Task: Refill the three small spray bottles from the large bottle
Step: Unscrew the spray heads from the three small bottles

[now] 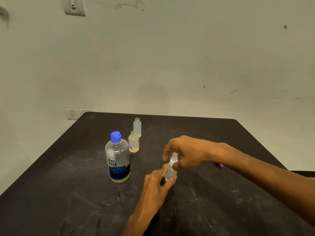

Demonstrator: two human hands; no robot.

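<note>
Third spray bottle (pixel 171 172) stands upright right of the large bottle (pixel 118 159), left hand (pixel 156 182) gripping its body, right hand (pixel 185 153) directly above pinching its spray head (pixel 174 158)

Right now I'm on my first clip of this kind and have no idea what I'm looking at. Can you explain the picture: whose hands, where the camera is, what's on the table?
There is no machine. One camera worn on a person's head looks down at their bare hands over a dark table. The left hand grips the body of a small clear spray bottle standing on the table. The right hand has its fingers around that bottle's white spray top. Further back stand a large bottle with a blue cap, closed, and two small open bottles without tops: a yellowish flowered one and a clear one behind it.
</note>
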